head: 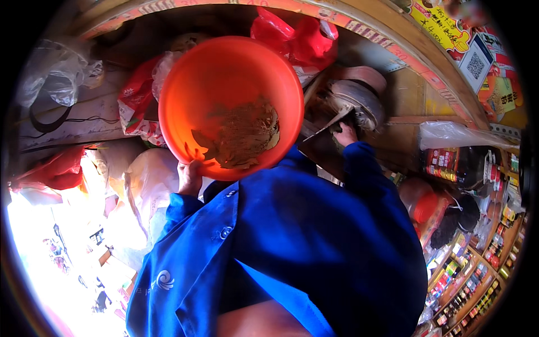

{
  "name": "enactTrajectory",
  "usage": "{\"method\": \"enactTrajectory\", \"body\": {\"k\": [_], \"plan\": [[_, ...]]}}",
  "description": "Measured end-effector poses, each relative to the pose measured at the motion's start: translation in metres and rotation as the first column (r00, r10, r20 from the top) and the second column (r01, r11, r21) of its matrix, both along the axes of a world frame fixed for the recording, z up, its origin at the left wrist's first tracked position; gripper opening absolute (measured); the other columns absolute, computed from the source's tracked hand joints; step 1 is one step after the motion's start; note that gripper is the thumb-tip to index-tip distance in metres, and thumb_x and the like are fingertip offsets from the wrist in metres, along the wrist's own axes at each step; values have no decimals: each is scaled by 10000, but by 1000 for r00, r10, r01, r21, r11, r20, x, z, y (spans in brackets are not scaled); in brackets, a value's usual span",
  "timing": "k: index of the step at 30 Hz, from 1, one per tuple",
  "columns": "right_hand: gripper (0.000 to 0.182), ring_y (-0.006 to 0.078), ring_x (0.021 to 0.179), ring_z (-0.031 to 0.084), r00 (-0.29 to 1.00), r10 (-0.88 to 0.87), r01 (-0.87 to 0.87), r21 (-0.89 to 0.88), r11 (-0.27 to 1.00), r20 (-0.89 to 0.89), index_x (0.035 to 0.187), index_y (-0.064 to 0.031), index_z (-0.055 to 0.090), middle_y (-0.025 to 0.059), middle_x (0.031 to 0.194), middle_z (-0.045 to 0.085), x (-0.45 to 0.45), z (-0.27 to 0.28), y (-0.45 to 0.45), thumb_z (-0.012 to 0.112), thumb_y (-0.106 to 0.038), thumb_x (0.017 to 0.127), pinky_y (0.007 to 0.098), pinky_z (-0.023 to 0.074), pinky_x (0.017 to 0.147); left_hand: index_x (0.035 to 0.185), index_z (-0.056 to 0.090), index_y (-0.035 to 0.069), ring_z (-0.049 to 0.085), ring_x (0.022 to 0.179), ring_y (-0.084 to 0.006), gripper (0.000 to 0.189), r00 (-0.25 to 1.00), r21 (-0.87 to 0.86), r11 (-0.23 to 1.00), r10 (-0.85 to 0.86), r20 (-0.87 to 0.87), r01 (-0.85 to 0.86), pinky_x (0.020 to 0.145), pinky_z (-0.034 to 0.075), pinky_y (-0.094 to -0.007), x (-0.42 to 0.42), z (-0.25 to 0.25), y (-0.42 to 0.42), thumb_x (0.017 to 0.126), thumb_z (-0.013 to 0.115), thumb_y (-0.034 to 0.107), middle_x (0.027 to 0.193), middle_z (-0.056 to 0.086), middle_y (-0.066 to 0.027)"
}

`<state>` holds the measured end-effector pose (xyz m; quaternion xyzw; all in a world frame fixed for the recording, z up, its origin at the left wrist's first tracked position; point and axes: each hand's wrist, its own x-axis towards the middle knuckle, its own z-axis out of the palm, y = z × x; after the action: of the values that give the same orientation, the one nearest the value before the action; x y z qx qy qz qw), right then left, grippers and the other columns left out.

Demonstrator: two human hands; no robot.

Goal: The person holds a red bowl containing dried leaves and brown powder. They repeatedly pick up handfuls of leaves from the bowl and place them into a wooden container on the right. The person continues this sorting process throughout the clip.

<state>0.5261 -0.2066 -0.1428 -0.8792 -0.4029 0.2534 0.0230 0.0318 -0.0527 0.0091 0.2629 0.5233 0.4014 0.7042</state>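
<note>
An orange plastic basin [236, 71] is tilted in front of my body. Brown, flaky, crumbly matter [242, 135] lies in its lower part. My left hand [191, 175] grips the basin's near rim, and its fingers show as shadows through the plastic wall. To the right of the basin, my right hand [346, 134] is closed on a thin, flat-edged metal tool [330, 123], perhaps a scoop; its grip is partly hidden. Just beyond that hand sits a rounded, dusty grey object [356, 99] with a pinkish band, its kind unclear.
A wooden beam [438, 80] with a printed tape curves across the front. Red plastic bags [294, 40] lie behind the basin, and a clear bag [59, 76] is at the left. Dark bottles [457, 164] stand at the right, near shelves of goods [467, 290].
</note>
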Motion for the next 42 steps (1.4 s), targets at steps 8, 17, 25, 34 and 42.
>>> {"method": "enactTrajectory", "body": {"k": [8, 17, 25, 34, 42], "plan": [[590, 395, 1190, 438, 1000, 23, -22, 60, 998, -15, 1253, -99, 523, 258, 1343, 392, -14, 9, -10, 674, -307, 721, 402, 375, 1005, 1141, 517, -35, 603, 956, -221, 389, 983, 264, 958, -66, -171, 111, 856, 515, -358, -9, 19, -1, 755, 491, -73, 1048, 607, -111], [633, 358, 1215, 431, 983, -154, 148, -67, 987, -99, 1295, -38, 459, 247, 1274, 480, 3, 14, 17, 650, -327, 765, 396, 361, 1009, 1161, 507, -19, 599, 931, -187, 467, 995, 344, 936, -45, -92, 75, 850, 482, -307, 10, 27, 6, 701, 489, -99, 1051, 613, -90], [506, 311, 1093, 544, 994, -113, 112, 201, 973, -4, 1226, -97, 545, 190, 1162, 578, 4, 20, -6, 668, -271, 767, 360, 418, 953, 1079, 535, -18, 615, 895, -222, 419, 999, 191, 981, -15, -37, 22, 794, 524, -338, -15, 6, -1, 675, 463, -100, 967, 618, -103], [171, 213, 738, 641, 893, 199, 249, 811, 529, -404, 1013, -54, 624, 116, 863, 652, -69, 120, 102, 591, -105, 853, 309, 506, 658, 1200, 464, -15, 590, 963, -304, 538, 981, 26, 995, 95, 170, -100, 803, 543, -458, 2, 24, -6, 680, 428, -148, 1103, 552, -142], [315, 406, 931, 563, 895, 412, -443, 457, 771, 173, 1112, -49, 521, 226, 1026, 588, -139, 61, 179, 512, -256, 874, 476, 462, 796, 1301, 379, 50, 559, 1023, -321, 616, 984, 44, 997, -65, 167, 58, 850, 509, -520, 14, 26, -5, 712, 421, -127, 1175, 495, -123]]}}
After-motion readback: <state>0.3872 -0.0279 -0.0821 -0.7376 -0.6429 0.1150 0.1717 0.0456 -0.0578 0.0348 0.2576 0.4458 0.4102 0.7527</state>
